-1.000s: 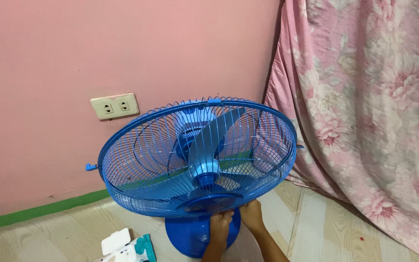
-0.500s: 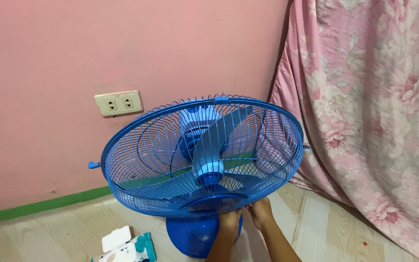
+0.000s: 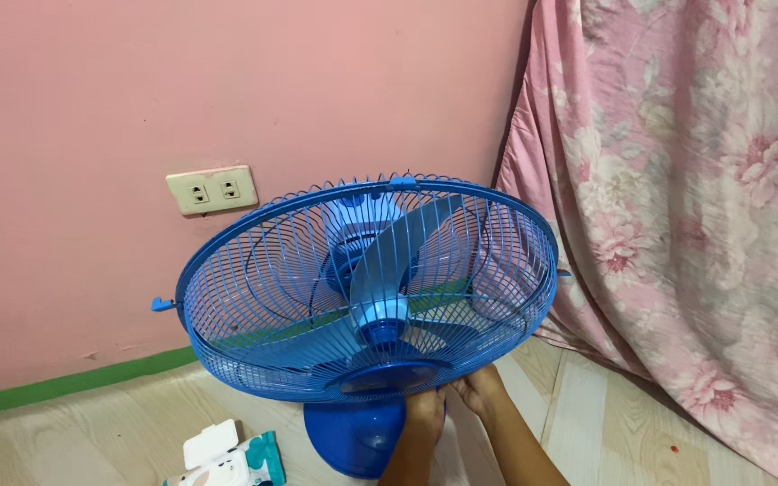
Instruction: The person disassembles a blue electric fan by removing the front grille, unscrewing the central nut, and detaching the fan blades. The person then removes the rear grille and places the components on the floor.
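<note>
A blue electric fan stands on its round blue base on the floor, tilted back toward me, with pale blue blades inside the wire cage. My left hand grips the lower front rim of the cage, just under the centre disc. Beside it, my right hand holds the same lower rim a little to the right. Both forearms come up from the bottom edge. A small blue clip sticks out at the cage's left side.
A pink wall with a cream double socket is behind the fan, with a green strip at its foot. A pink floral curtain hangs at the right. A white and teal wipes pack lies on the wood-pattern floor at lower left.
The fan has shifted slightly left in view. My hands stay on the lower rim, now a little further right than a second ago.
</note>
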